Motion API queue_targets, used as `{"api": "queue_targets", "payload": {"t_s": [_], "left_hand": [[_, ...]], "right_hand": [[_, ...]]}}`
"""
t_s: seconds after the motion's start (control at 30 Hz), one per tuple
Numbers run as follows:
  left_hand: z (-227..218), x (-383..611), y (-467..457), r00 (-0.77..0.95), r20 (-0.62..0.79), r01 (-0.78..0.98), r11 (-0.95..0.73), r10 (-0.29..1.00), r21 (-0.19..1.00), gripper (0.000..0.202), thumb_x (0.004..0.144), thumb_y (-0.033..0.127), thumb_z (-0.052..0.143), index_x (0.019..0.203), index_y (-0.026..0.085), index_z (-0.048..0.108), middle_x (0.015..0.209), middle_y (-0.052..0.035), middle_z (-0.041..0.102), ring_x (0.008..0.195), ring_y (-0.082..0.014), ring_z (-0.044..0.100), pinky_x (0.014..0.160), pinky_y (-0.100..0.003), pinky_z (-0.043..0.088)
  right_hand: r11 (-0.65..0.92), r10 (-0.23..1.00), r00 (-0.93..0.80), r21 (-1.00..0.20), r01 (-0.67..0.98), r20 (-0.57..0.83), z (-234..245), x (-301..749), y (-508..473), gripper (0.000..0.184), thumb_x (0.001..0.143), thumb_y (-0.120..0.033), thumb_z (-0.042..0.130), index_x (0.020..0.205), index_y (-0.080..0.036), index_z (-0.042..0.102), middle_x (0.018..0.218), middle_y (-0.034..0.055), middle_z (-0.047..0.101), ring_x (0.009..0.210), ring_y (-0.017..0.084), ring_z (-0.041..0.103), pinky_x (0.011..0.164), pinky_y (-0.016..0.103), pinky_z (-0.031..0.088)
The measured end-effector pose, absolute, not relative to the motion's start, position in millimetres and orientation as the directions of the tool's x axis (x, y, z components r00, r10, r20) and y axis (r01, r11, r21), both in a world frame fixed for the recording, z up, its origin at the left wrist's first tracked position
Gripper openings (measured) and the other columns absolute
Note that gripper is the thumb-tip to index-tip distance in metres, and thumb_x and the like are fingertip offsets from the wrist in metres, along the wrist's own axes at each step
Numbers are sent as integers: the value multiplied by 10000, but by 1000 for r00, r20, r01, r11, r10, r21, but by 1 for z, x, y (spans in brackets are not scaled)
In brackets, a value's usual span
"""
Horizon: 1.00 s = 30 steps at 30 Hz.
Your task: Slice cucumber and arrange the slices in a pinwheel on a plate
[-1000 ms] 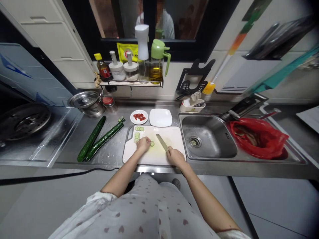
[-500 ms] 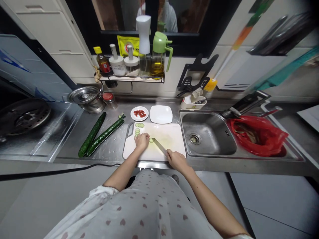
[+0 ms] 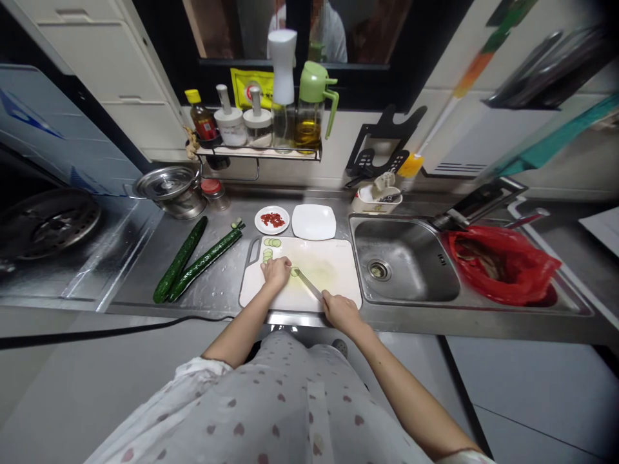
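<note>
A white cutting board (image 3: 333, 258) with a grey handle lies on the steel counter. My right hand (image 3: 341, 312) is closed round the handle of a kitchen knife (image 3: 310, 285), whose blade slants up and left across the board. At the blade's tip lies a round cucumber slice (image 3: 294, 272). My left hand (image 3: 276, 273), fingers drawn together, has its fingertips at the slice's left edge and seems to pinch it. Just beyond that hand are two small groups of overlapping slices, one along the top (image 3: 272, 243) and one below it (image 3: 267, 255).
Two whole cucumbers (image 3: 180, 261) (image 3: 207, 264) lie left of the board. Behind it stand a small plate of chopped red pieces (image 3: 261, 228) and a white square plate (image 3: 314, 222). A sink (image 3: 411, 264) and a red plastic bag (image 3: 507, 277) are on the right; a lidded pot (image 3: 178, 200) stands back left.
The whole view has shifted slightly. My hands, the knife and the slice keep nearly the same places on the board.
</note>
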<state>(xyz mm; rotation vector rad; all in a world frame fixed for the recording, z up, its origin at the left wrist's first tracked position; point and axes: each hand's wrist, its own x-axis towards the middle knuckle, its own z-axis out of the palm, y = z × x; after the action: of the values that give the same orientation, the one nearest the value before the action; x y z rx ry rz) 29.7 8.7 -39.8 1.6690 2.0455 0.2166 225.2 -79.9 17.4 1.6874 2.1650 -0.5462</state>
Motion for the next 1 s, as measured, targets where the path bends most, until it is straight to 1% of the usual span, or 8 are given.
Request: {"api": "queue_targets", "payload": {"t_s": [0.23, 0.43, 0.6, 0.8, 1.0], "left_hand": [[-40, 29, 10, -139, -266, 875, 245, 954, 418, 190, 826, 272, 507, 884, 299, 686, 925, -42, 709, 1059, -269, 529, 876, -420, 301], [-39, 29, 11, -137, -286, 876, 251, 948, 412, 179, 821, 276, 527, 900, 298, 686, 926, -41, 710, 1068, -268, 525, 887, -419, 294], [-38, 29, 12, -140, -304, 875, 261, 942, 407, 173, 817, 282, 530, 893, 303, 684, 943, -26, 710, 1072, -263, 526, 898, -416, 290], [-38, 29, 13, -147, -311, 879, 269, 939, 394, 184, 819, 295, 527, 907, 302, 688, 942, -45, 708, 1094, -272, 521, 902, -419, 291], [-40, 30, 13, -156, -299, 880, 270, 941, 391, 187, 823, 301, 522, 900, 305, 692, 929, -41, 711, 1078, -265, 524, 896, -414, 290]], "right_hand": [[227, 815, -236, -84, 970, -529, 19, 224, -79, 294, 968, -264, 275, 1156, -178, 484, 999, 147, 678, 972, 243, 636, 768, 314, 408], [245, 795, -246, -78, 966, -554, 20, 224, -78, 274, 930, -209, 324, 1145, -170, 489, 995, 154, 677, 968, 253, 639, 744, 317, 413], [263, 786, -266, -88, 961, -559, 22, 225, -76, 287, 936, -208, 302, 1152, -156, 484, 987, 158, 676, 961, 247, 639, 744, 315, 414], [275, 776, -281, -99, 956, -564, 24, 220, -70, 297, 904, -154, 325, 1156, -153, 483, 1002, 160, 672, 968, 253, 634, 754, 321, 418], [281, 776, -295, -114, 953, -557, 24, 218, -67, 282, 921, -183, 324, 1151, -152, 486, 1010, 160, 668, 982, 254, 633, 767, 316, 420]]}}
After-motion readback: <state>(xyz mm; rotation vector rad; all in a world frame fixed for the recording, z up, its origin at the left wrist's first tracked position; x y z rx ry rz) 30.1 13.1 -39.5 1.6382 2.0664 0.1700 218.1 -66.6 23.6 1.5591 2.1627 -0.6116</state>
